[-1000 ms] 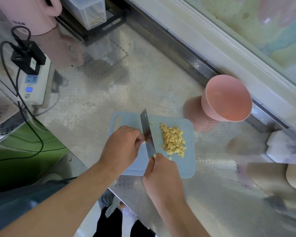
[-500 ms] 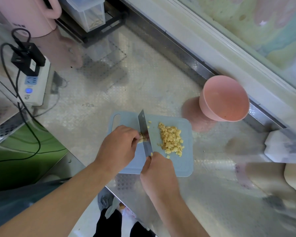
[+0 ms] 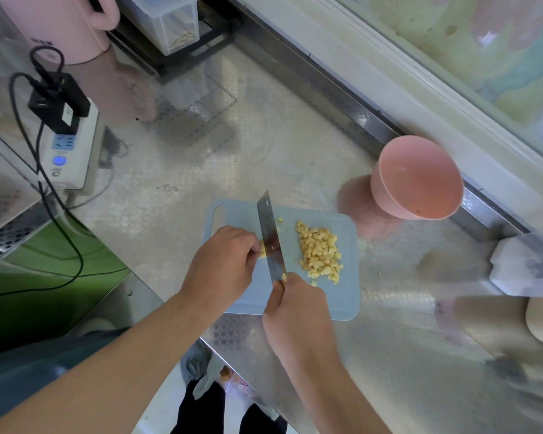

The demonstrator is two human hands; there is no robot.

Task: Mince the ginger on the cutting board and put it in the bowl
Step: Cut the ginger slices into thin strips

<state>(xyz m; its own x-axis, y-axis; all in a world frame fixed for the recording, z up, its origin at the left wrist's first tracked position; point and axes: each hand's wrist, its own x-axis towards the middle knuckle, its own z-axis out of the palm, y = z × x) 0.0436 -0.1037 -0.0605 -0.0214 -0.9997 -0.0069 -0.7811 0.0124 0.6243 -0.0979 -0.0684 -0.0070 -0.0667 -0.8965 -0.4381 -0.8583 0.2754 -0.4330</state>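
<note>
A light blue cutting board (image 3: 342, 296) lies on the steel counter. A pile of chopped ginger (image 3: 318, 252) sits on its right half. My left hand (image 3: 223, 261) pinches a small uncut ginger piece (image 3: 263, 248) against the board, mostly hidden by my fingers. My right hand (image 3: 295, 311) grips the handle of a cleaver (image 3: 271, 239), its blade standing edge-down right beside the left fingertips. The empty pink bowl (image 3: 417, 178) stands tilted beyond the board's far right corner.
A white power strip (image 3: 68, 151) with black plugs and cables lies at the left. A pink jug (image 3: 57, 23) and a clear container (image 3: 170, 20) stand at the back. White and beige items (image 3: 521, 264) sit at the right. The counter edge runs just below the board.
The cleaver has stayed over the ginger piece with small chopping shifts. My view has drifted slightly. The chopped pile and the bowl have not moved.
</note>
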